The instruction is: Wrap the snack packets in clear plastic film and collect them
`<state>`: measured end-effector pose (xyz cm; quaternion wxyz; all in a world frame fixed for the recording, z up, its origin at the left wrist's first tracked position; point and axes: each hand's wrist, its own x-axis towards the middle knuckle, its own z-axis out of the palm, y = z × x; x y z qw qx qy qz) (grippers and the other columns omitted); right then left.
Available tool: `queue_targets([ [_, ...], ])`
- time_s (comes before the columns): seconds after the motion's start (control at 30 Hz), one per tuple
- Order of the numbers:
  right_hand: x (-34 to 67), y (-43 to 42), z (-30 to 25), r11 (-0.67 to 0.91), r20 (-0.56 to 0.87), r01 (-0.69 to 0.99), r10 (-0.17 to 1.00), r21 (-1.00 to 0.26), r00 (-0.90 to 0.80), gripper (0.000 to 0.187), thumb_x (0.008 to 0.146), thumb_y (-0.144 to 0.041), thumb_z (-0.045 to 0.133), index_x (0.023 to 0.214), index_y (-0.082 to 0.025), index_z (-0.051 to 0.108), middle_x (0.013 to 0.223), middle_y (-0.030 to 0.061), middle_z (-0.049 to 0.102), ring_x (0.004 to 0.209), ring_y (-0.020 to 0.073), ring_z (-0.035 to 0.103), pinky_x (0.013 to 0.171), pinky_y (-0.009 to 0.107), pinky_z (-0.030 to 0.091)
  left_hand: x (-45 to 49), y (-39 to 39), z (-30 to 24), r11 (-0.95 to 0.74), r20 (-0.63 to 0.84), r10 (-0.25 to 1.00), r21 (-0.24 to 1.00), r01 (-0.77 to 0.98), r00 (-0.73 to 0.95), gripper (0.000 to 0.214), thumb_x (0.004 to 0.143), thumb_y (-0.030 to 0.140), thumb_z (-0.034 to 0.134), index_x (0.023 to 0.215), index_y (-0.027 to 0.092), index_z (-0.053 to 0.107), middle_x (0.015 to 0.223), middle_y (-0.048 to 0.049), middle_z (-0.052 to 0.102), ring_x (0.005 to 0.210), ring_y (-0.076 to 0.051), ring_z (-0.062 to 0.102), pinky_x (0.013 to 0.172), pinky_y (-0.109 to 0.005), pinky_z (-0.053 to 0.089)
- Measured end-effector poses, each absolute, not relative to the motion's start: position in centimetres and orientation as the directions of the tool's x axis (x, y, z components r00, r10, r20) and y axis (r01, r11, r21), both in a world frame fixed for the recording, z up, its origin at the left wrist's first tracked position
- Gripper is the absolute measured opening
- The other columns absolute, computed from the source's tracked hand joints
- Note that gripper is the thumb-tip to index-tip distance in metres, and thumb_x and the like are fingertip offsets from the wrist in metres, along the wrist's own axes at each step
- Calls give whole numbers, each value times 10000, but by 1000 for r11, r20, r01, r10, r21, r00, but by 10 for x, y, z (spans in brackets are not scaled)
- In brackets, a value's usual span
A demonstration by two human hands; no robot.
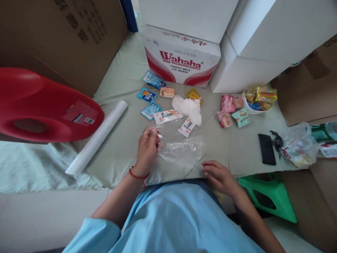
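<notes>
My left hand (149, 147), with a red cord at the wrist, is closed on the edge of a clear plastic bag (181, 151). The bag stretches to the right over the green-grey cloth. Near the bag's lower right side is my right hand (218, 175), fingers apart and holding nothing. Just beyond the bag lie two white snack packets (168, 116) and a crumpled white wad (188, 107). Farther back are several blue sachets (146, 95), a wrapped pastry (167, 92) and a yellow packet (195, 94).
A clear film roll (97, 137) and a big red jug (47, 105) stand left. At the back is a Wahaha carton (181, 59). Rightward are a white tub (249, 106) of snacks, small packets (228, 103), a black phone (266, 149), a plastic bag (300, 146) and a green stool (273, 196).
</notes>
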<state>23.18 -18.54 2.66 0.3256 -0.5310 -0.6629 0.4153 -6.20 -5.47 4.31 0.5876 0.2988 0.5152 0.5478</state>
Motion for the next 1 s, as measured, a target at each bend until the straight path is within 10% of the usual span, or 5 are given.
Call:
queue_targets([
  [0.2, 229, -152, 38, -429, -442, -213, 897, -878, 15, 928, 862, -970, 290, 1347, -250, 619, 1261, 195, 750, 1193, 356, 720, 907, 547, 623, -58, -104, 26, 150, -169, 981, 973, -175, -98, 624, 896, 818, 560, 1143, 252, 645, 851, 7, 624, 503, -93, 555, 428, -226, 398],
  [0.53, 132, -82, 6, -282, -295, -108, 946, -953, 135, 414, 815, -438, 738, 1154, -235, 616, 897, -21, 655, 531, 80, 485, 466, 221, 402, -102, -136, 17, 324, -453, 710, 890, -321, -539, 370, 810, 503, 734, 950, 238, 517, 767, 54, 539, 557, -99, 512, 495, -217, 408],
  [0.67, 139, -77, -11, -293, -292, -2, 951, -956, 101, 369, 805, -434, 714, 1094, -228, 613, 872, -17, 637, 539, 89, 460, 457, 227, 370, -152, -167, 26, 383, -143, 745, 891, 243, -651, 448, 676, 308, 837, 1034, 235, 577, 948, -18, 603, 839, -196, 602, 717, -317, 519],
  [0.8, 148, -76, -14, -270, -266, 132, 963, -954, 47, 344, 830, -447, 682, 1087, -224, 636, 942, 22, 679, 617, 123, 541, 481, 231, 399, -150, -166, 64, -164, 395, 903, 684, 711, -171, 244, 818, 210, 729, 1052, 278, 711, 1052, -88, 689, 1110, -310, 634, 1050, -502, 493],
  [1.0, 178, -66, -10, -89, -119, 378, 991, -922, -56, 324, 861, -419, 656, 1101, -205, 694, 909, 41, 741, 729, 170, 641, 675, 291, 500, -96, -96, 47, -449, 73, 842, 645, 619, 534, 383, 980, 341, 576, 1335, 297, 711, 1524, -115, 620, 1490, -343, 485, 1283, -603, 244],
])
